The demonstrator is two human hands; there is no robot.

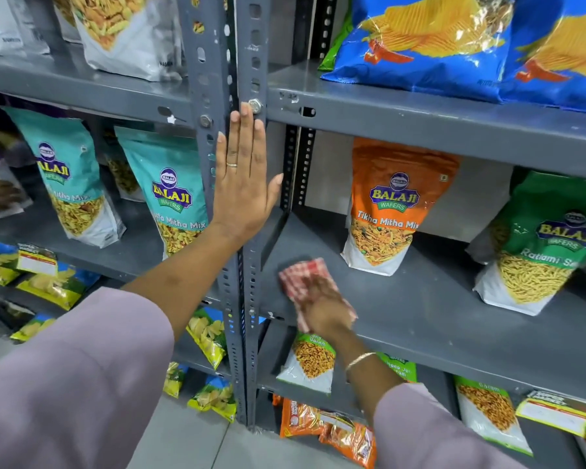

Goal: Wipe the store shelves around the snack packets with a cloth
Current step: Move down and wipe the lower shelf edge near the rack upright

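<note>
Shelving of grey slotted steel fills the view, with pale floor tiles seen below. Its middle shelf (pixel 437 299) on the right bay is mostly bare, and open room is left along its front edge. An orange packet (pixel 386 211) and a green packet (pixel 542 245) are stood upright towards the back, well apart. Blue packets (pixel 430 45) are laid on the shelf above; teal packets (pixel 170 194) are kept in the left bay. The left hand (pixel 242 184) is pressed flat, fingers together, against the upright post (pixel 251 282). A red-checked cloth (pixel 301 282) is held down on the shelf's left front corner under the blurred right hand (pixel 322 306).
</note>
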